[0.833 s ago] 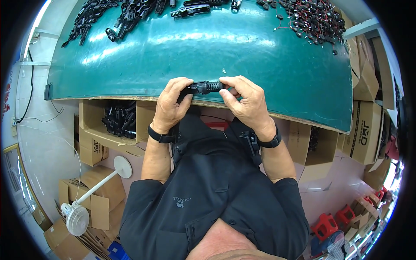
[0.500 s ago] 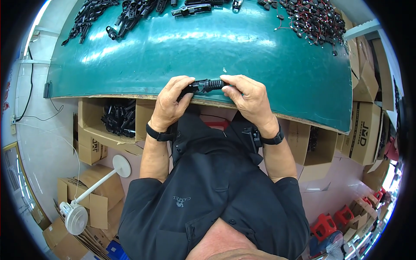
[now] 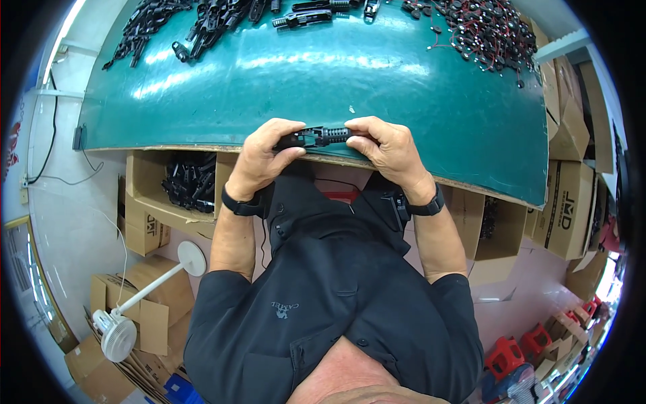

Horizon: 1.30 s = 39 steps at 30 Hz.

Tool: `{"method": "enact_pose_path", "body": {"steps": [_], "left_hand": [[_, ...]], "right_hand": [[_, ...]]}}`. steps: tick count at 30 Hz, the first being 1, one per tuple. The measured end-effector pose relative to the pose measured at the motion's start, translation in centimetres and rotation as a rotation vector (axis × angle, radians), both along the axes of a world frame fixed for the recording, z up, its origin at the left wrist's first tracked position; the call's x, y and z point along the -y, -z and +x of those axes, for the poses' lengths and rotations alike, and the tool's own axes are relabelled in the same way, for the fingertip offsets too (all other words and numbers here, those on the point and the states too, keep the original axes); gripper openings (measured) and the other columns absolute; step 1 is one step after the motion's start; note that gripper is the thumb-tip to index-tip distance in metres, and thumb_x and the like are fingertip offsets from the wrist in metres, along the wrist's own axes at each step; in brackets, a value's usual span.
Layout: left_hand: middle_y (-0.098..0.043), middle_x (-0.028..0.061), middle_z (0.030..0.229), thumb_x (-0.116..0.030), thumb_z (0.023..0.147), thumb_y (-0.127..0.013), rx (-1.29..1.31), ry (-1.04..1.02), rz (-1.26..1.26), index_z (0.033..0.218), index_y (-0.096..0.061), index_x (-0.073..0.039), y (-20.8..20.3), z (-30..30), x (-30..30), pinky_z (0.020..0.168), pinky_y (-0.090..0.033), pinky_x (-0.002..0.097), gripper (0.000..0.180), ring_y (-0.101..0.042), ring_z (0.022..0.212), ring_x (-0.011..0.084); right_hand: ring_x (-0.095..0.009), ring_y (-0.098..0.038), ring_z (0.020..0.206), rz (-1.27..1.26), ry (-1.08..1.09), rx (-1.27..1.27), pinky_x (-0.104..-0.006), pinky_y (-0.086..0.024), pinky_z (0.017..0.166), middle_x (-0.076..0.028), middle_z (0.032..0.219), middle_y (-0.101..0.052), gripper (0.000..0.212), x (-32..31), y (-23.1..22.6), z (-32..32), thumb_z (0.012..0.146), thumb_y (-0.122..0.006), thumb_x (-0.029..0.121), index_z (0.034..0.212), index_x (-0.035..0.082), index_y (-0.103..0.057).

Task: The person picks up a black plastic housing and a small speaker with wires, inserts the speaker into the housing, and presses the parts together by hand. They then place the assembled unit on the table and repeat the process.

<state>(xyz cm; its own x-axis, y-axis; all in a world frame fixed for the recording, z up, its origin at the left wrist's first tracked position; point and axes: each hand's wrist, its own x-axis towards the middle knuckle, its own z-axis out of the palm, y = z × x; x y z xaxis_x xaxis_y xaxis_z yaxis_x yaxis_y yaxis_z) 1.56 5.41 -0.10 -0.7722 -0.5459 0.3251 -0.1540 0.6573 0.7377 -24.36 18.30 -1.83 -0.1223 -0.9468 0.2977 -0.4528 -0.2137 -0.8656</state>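
Note:
Over the near edge of the green table [image 3: 269,94], I hold a long black plastic part [image 3: 315,137] sideways between both hands. It has an open, slotted frame in the middle and a ribbed, coil-like section toward its right end. My left hand [image 3: 262,156] pinches the left end between thumb and fingers, covering much of it. At the ribbed end, my right hand [image 3: 390,149] has thumb and forefinger closed on the tip, which is partly hidden. I cannot tell what the part belongs to.
Black plastic parts [image 3: 219,27] lie heaped at the far left. At the far right is a pile of small round black pieces with red wires [image 3: 488,34]. Below the table's edge, a cardboard box [image 3: 141,185] holds more black parts. A white fan [image 3: 119,337] stands lower left.
The black part has turned about its length, so its slotted opening now shows more. My left hand has rolled with it, its thumb lower and farther out. Both hands still hold it.

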Motion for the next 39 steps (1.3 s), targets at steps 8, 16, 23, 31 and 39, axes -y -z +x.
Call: {"method": "enact_pose_path", "body": {"steps": [8,16,23,31,39], "left_hand": [[-0.072,0.0141,0.107,-0.008,0.078,-0.089,0.377,0.06,-0.213,0.118,-0.073,-0.003,-8.3,-1.1,3.0,0.08,-0.058,0.0374,0.043,-0.072,0.092,0.0311],[-0.065,0.0164,0.091,-0.009,0.079,-0.087,0.64,0.272,-0.34,0.106,-0.071,-0.001,-10.5,-7.9,5.7,0.076,-0.056,0.0444,0.032,-0.066,0.084,0.0386],[-0.071,0.0189,0.095,-0.013,0.08,-0.088,0.592,0.173,-0.228,0.106,-0.073,0.0,-9.8,-5.9,6.5,0.079,-0.058,0.0412,0.033,-0.07,0.087,0.0371],[-0.071,0.013,0.134,-0.015,0.086,-0.086,0.248,-0.491,0.313,0.141,-0.066,-0.002,-1.5,19.9,5.8,0.109,-0.051,0.0389,0.06,-0.067,0.124,0.0232],[-0.06,0.0219,0.15,-0.017,0.09,-0.081,0.349,-0.142,-0.418,0.148,-0.06,-0.006,-2.3,-2.2,17.5,0.119,-0.045,0.0449,0.062,-0.056,0.14,0.0415]], "right_hand": [[-0.017,-0.076,0.086,-0.078,0.037,0.111,-0.0291,-0.061,0.074,-0.014,0.105,-0.078,0.034,-0.4,1.2,0.6,0.092,-0.083,0.006,0.124,0.001,-0.073],[-0.017,-0.076,0.083,-0.09,0.087,0.103,-0.0288,-0.06,0.073,-0.013,0.101,-0.076,0.034,-0.6,0.9,0.4,0.091,-0.083,0.005,0.123,0.0,-0.072],[-0.016,-0.073,0.078,-0.09,0.052,0.071,-0.0287,-0.059,0.07,-0.012,0.098,-0.076,0.032,-0.2,1.0,0.1,0.091,-0.083,0.005,0.12,0.0,-0.073],[-0.015,-0.073,0.079,-0.024,0.012,0.212,-0.0287,-0.059,0.071,-0.012,0.098,-0.077,0.028,-0.3,0.4,0.0,0.091,-0.082,0.006,0.117,-0.002,-0.075],[-0.024,-0.075,0.083,-0.041,0.31,-0.199,-0.0352,-0.06,0.077,-0.014,0.097,-0.078,0.027,4.7,-1.0,-9.5,0.094,-0.079,0.02,0.114,0.002,-0.078]]}}
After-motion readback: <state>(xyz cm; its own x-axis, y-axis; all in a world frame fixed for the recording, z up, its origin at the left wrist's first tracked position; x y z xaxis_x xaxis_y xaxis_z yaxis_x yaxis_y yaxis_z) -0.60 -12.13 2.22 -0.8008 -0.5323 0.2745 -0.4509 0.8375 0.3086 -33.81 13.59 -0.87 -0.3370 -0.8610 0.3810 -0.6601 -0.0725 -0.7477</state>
